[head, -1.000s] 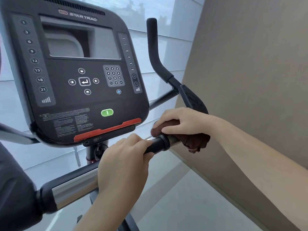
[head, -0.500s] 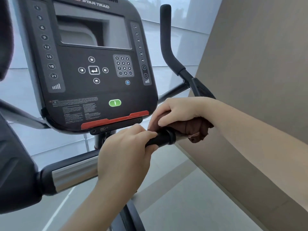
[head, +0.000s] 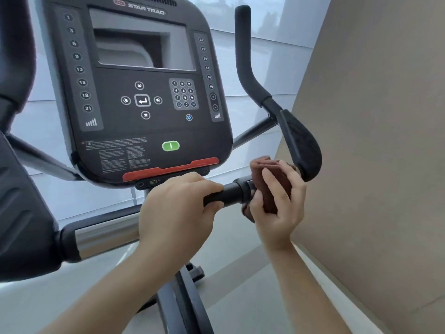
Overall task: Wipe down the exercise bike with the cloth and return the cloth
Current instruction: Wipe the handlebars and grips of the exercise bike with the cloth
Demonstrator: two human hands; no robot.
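The exercise bike's black console (head: 144, 92) fills the upper left, with its dark handlebar grip (head: 231, 192) running right below it. My left hand (head: 178, 210) is closed around that grip. My right hand (head: 281, 206), palm turned toward me, holds a folded brown cloth (head: 274, 174) wrapped against the right end of the grip. The tall right handlebar horn (head: 243, 51) rises behind, and its black elbow pad (head: 301, 145) sits just above the cloth.
A beige wall (head: 373, 141) stands close on the right. Frosted glass panels (head: 265, 44) lie behind the bike. The bike's dark frame post (head: 183, 297) drops to the pale floor (head: 252, 297). A chrome bar section (head: 103, 235) extends left toward a dark pad (head: 21, 213).
My right hand has turned from gripping over the top of the bar to palm-up beneath and around it, rolling the cloth with it. My left hand kept its hold.
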